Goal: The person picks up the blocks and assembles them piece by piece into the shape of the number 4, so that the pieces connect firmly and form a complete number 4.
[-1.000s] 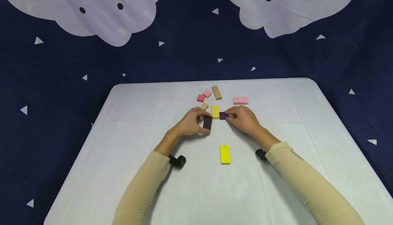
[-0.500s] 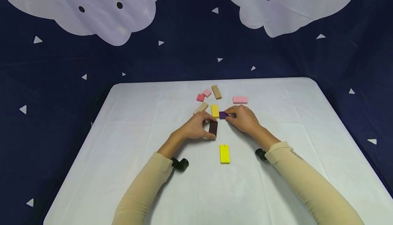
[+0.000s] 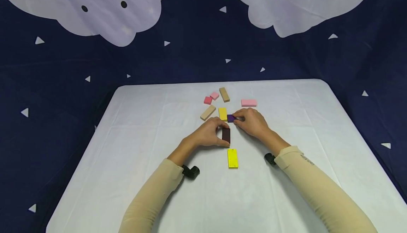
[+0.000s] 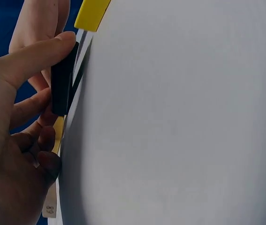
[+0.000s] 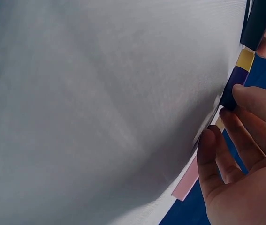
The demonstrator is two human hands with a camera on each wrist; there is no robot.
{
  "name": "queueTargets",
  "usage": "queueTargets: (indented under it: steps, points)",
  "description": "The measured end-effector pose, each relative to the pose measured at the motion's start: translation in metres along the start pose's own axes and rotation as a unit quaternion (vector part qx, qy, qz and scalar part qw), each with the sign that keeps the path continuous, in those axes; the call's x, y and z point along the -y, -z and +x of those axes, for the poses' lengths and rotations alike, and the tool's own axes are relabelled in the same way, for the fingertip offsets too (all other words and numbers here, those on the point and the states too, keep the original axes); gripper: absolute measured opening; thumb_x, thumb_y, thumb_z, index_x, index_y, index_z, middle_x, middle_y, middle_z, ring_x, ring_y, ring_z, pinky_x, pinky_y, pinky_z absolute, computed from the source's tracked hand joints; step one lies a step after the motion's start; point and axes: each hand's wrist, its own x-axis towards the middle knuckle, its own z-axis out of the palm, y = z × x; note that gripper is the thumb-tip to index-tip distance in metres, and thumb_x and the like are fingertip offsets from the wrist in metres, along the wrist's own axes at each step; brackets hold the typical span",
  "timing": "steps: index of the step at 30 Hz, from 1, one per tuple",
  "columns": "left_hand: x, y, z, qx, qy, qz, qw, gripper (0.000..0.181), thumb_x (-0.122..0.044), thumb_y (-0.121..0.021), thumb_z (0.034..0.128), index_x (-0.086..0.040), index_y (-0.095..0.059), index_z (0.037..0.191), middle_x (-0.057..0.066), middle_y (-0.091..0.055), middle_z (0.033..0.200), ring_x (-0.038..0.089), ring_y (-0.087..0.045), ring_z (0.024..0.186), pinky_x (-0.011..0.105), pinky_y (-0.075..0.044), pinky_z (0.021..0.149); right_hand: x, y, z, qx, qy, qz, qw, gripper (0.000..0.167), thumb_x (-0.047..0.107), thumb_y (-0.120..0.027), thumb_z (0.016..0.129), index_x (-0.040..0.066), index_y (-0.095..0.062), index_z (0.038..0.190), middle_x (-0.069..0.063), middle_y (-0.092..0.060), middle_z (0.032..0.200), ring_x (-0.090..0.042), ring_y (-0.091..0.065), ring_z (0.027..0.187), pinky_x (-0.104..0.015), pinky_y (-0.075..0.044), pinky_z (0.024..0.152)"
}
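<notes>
My left hand (image 3: 210, 133) pinches a dark brown block (image 3: 226, 136) by its two ends, between thumb and fingers. In the left wrist view the dark block (image 4: 63, 82) appears raised a little off the cloth, with a shadow beside it. My right hand (image 3: 252, 121) pinches a small purple block (image 3: 230, 118), which lies against the right side of a yellow block (image 3: 222, 114). The right wrist view shows thumb and finger on the purple block (image 5: 234, 88). A brighter yellow block (image 3: 233, 158) lies nearer to me, just below the brown one.
Beyond my hands on the white table (image 3: 152, 134) lie a pale wooden block (image 3: 208, 112), a red block (image 3: 207, 100), a small pink block (image 3: 214, 95), a tan block (image 3: 224, 94) and a longer pink block (image 3: 248, 103). A dark blue cloth backdrop (image 3: 197, 63) hangs behind.
My left hand has moved right and toward me with the dark brown block, uncovering the pale wooden block. My right hand stays on the purple block.
</notes>
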Motion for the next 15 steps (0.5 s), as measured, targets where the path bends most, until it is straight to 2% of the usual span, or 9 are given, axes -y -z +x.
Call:
queueTargets:
  steps: [8,15]
  points:
    - [-0.0087,-0.0051,0.0011,0.004,0.004,0.025,0.9997,0.066,-0.052,-0.084,0.0652,-0.018,-0.063,0.117,-0.005,-0.052,0.112,0.01,-0.046,0.104,0.024,-0.039,0.092,0.0008,0.0014,0.0005,-0.005,0.011,0.001,0.9999,0.029,0.021,-0.072,0.088,0.012,-0.072,0.115,-0.005,-0.066,0.118,-0.03,-0.056,0.112,-0.05,-0.041,0.094]
    - [-0.0098,-0.0069,-0.0008,0.007,0.009,0.01,0.9999,0.068,-0.057,-0.081,0.0664,-0.019,-0.062,0.119,-0.006,-0.051,0.111,0.009,-0.047,0.102,0.023,-0.039,0.091,-0.0003,-0.0013,-0.0009,-0.007,0.008,-0.003,0.9999,0.03,0.022,-0.072,0.087,0.013,-0.072,0.115,-0.004,-0.066,0.118,-0.029,-0.056,0.112,-0.05,-0.04,0.095]
